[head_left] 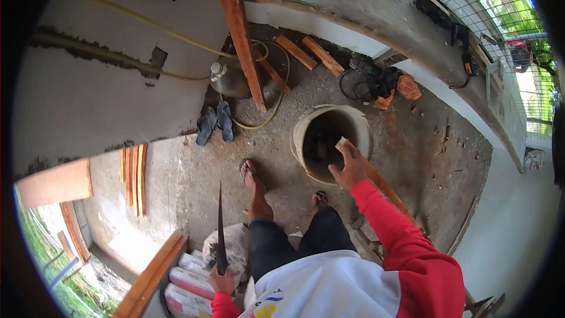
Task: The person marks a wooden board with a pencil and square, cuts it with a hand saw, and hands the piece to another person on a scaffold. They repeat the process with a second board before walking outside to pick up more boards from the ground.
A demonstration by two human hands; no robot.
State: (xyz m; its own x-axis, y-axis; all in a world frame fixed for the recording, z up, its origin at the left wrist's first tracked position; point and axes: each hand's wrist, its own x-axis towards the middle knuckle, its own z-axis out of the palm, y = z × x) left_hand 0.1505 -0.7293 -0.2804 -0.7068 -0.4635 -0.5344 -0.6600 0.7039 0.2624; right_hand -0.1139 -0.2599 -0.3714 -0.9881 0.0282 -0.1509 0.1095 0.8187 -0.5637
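My left hand (222, 283), low in the view, is closed round the handle of a handsaw (221, 229). Its dark, narrow blade points up and away from me, seen nearly edge-on. My right hand (351, 166) is at the near right rim of a large whitish bucket (299, 135), with its fingers over the pale end of a wooden plank (385, 187). That plank slants down to the right, partly hidden by my red sleeve. The thumb stands somewhat apart from the fingers. Dark contents in the bucket are hard to make out.
Offcuts (296, 52), a leaning plank (240, 35), a jug (218, 73), a yellow hose (265, 123) and slippers (215, 122) are ahead. A corded power tool (379, 79) lies beyond the bucket. Stacked bags (191, 277) and beams (150, 277) flank my left side.
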